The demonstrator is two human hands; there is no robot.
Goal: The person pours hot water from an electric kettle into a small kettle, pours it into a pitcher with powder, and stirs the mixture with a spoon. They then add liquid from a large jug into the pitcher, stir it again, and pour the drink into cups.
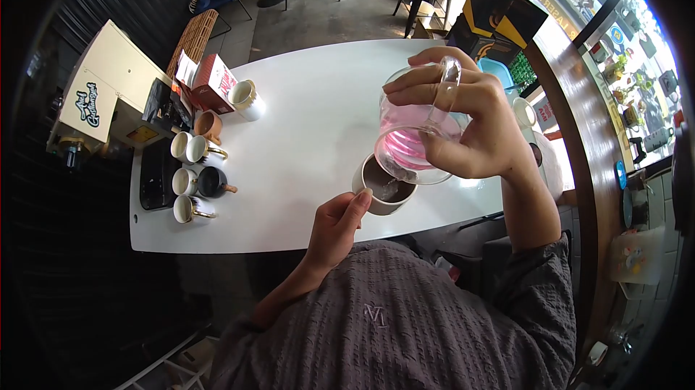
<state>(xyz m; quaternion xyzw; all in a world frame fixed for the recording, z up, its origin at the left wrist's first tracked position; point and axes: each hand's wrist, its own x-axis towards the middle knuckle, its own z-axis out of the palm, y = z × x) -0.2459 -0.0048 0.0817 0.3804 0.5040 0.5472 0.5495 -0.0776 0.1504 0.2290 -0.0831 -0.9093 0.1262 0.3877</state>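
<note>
My right hand [470, 115] is wrapped round a clear glass pitcher [409, 140] holding pink liquid, tilted with its mouth low over a white mug [375, 202]. Liquid runs from the pitcher's lip into the mug, whose inside looks dark brown. My left hand [339, 227] grips the mug at its left side, thumb near the rim; the handle is hidden. Both are above the near part of the white table [304, 122].
Several cups [192, 209] stand at the table's left beside a black tray [157, 173]. Behind them are a white mug [247, 100], a red-and-white box [215, 82] and a cream machine [108, 86]. Black boxes [492, 17] sit at the back right.
</note>
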